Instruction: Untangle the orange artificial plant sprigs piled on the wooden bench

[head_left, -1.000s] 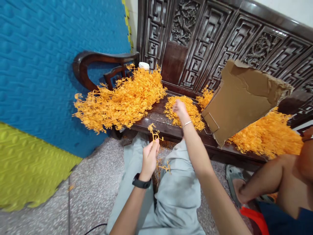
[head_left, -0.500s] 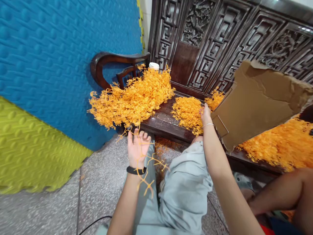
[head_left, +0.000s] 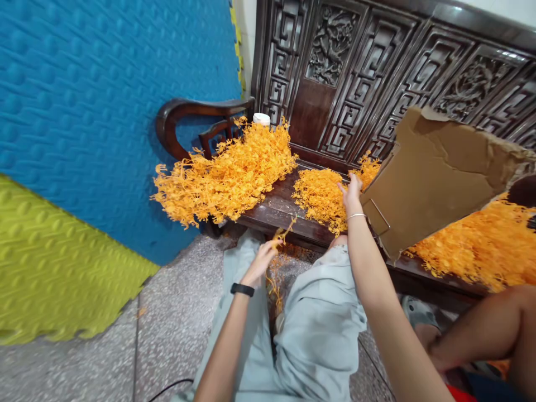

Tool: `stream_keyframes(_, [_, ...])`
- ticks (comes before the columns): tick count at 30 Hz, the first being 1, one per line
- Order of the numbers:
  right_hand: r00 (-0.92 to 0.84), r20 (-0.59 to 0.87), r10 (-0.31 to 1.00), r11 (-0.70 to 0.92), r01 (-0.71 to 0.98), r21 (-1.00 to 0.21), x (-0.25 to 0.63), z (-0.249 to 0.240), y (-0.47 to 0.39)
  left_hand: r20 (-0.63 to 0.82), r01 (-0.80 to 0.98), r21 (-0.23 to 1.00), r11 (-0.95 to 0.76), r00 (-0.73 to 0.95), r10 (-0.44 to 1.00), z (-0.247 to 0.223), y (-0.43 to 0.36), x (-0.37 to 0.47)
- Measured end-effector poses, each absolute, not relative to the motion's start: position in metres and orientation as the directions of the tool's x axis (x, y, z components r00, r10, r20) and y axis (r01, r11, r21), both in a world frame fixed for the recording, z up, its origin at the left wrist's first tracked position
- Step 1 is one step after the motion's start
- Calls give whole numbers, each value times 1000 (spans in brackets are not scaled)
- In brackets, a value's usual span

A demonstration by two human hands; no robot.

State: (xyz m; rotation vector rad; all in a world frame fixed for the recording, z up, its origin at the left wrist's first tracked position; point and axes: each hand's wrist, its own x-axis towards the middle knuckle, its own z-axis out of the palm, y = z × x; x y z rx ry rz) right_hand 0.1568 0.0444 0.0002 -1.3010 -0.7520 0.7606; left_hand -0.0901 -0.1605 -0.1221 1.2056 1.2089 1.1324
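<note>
My left hand [head_left: 263,259], with a black band at the wrist, is closed on a thin orange branched plastic strand [head_left: 290,224]. One end sticks out past the fingertips, and more of it dangles below the hand over the gap between my knees. My right hand [head_left: 352,190] reaches to the bench at the edge of a small orange heap [head_left: 319,192]. Its thumb and fingers are apart and I see nothing held in them. A larger heap of the same branched orange pieces [head_left: 234,176] lies on the left of the bench.
A dark carved wooden bench [head_left: 280,204] holds the heaps. Brown cardboard [head_left: 444,173] leans up on the right, in front of another large orange heap [head_left: 486,245]. A white container [head_left: 262,119] stands behind the left heap. Another person's bent leg [head_left: 481,329] is at lower right.
My left hand has turned over from palm up and moved right, its fingers now closed round the strand. My right hand stays by the small heap, its thumb and fingers now further apart.
</note>
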Motion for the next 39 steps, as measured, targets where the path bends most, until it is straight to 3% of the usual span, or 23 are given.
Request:
stream_keyframes(2, [543, 64, 837, 139, -98, -985, 145, 5, 40, -48, 139, 989, 45, 22, 999, -140, -161, -81])
stream_keyframes(5, [425, 206, 881, 257, -66, -964, 120, 13, 31, -167, 589, 808, 5, 221, 961, -162, -166, -70])
stream_keyframes(11, [219, 333, 917, 341, 0, -940, 66, 25, 15, -189, 626, 771, -122, 407, 893, -162, -172, -63])
stream_keyframes(14, [68, 364, 929, 352, 142, -925, 44, 23, 0, -33, 550, 803, -228, 424, 905, -127, -161, -74])
stream_keyframes(16, [-25, 367, 930, 362, 235, -902, 33, 19, -13, 263, 424, 831, -361, 273, 925, -91, -145, -87])
stream_keyframes(17, [-66, 357, 932, 361, 273, -892, 27, 17, -20, 327, 420, 814, -401, 239, 914, -71, -134, -95])
stream_keyframes(23, [-370, 318, 873, 454, 373, -809, 7, 14, -58, 509, 500, 689, -524, 181, 842, 36, -32, -147])
stream_keyframes(24, [-404, 318, 858, 473, 380, -795, 7, 17, -62, 549, 579, 603, -549, 198, 812, 47, -12, -154])
stream_keyframes(27, [-425, 319, 847, 488, 384, -783, 8, 30, -72, 597, 779, 382, -497, 202, 777, 68, 48, -168])
stream_keyframes(31, [-396, 310, 864, 440, 296, -848, 5, 44, -77, 546, 918, 227, -324, 155, 823, 86, 124, -178])
stream_keyframes(39, [-481, 227, 847, 362, 209, -908, -17, 31, -94, 414, 954, 283, -100, -28, 910, 112, 261, -181])
